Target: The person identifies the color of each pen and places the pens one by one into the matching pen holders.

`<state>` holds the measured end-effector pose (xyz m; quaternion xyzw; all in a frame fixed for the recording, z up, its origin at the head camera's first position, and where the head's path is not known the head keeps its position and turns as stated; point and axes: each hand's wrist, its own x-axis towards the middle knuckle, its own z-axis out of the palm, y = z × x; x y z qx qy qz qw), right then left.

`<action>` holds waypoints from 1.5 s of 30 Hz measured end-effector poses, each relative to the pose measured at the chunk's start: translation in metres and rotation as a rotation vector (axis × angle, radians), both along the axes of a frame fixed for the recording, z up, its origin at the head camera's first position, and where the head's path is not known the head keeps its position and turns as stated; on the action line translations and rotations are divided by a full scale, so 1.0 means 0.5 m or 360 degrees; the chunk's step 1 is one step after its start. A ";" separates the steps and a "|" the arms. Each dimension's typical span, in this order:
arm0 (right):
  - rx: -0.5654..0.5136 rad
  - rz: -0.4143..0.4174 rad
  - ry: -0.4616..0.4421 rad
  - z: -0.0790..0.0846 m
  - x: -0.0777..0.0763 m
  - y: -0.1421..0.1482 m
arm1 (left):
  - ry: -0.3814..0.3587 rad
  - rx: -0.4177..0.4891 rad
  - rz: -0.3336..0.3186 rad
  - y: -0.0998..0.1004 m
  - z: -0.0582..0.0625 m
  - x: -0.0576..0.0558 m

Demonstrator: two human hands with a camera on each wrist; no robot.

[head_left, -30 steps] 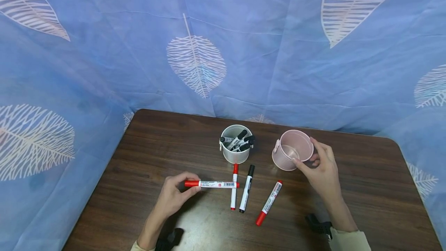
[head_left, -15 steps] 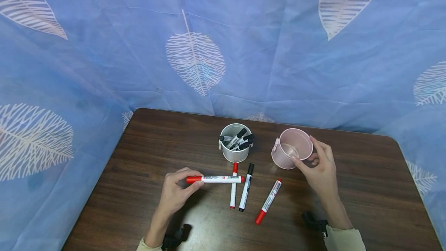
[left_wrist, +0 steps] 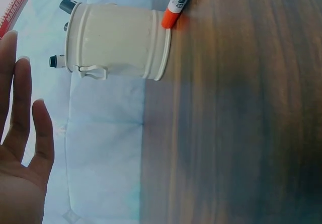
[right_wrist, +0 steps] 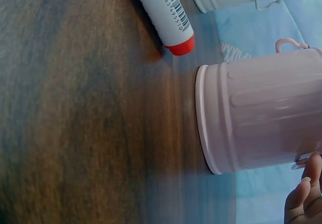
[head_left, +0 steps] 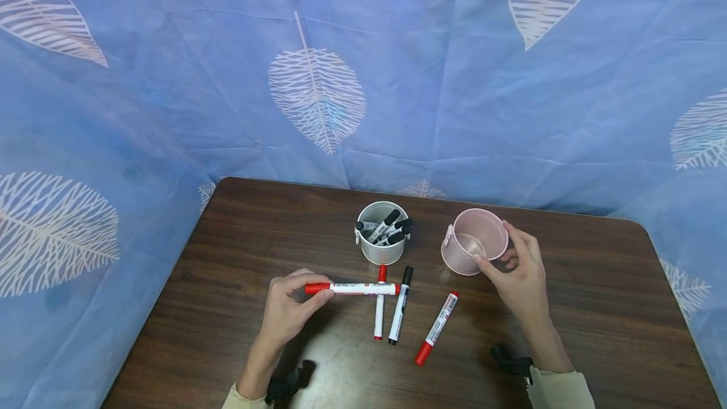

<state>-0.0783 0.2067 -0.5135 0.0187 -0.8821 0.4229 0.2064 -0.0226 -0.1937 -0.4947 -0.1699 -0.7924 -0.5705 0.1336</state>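
Note:
My left hand [head_left: 286, 308] pinches a red-capped marker [head_left: 363, 289] by its cap end. The marker lies level above the table, its far end pointing right. In the left wrist view that marker [left_wrist: 14, 7] shows only at the top left corner, beside my extended fingers [left_wrist: 22, 103]. My right hand [head_left: 524, 279] holds a small pink bucket [head_left: 459, 259] by its right side, thumb and index finger at the rim. The bucket stands upright with nothing seen inside. In the right wrist view only some fingertips show against the pink wall [right_wrist: 271, 113].
A white bucket [head_left: 382, 255] with several black-capped markers stands left of the pink one. Before it on the dark wooden table [head_left: 244, 238] lie a red marker [head_left: 378, 324], a black marker [head_left: 399, 314] and another red marker [head_left: 438, 327]. Blue leaf-patterned cloth [head_left: 227, 93] hangs behind.
My left hand has moved slightly right and up in the head view with the marker, which now overlaps the black marker. My right hand stays on the pink bucket.

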 end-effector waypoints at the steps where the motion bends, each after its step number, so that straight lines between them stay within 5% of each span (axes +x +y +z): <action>1: 0.0001 0.0000 -0.0005 0.000 0.000 0.001 | 0.0004 -0.0007 -0.0003 0.002 0.002 -0.003; 6: 0.0005 -0.0010 -0.0023 0.000 -0.002 0.008 | 0.0020 -0.0043 -0.0015 0.017 0.029 -0.027; 15: -0.0026 0.0009 0.0013 -0.004 -0.008 0.019 | 0.0135 -0.0021 -0.0025 0.059 0.126 -0.070; 33: -0.0090 0.0036 0.0034 -0.003 -0.019 0.021 | 0.0355 0.0053 -0.0099 0.131 0.146 -0.130; 45: -0.0098 0.0047 0.0012 -0.010 -0.031 0.025 | 0.0354 0.0007 -0.0099 0.180 0.137 -0.168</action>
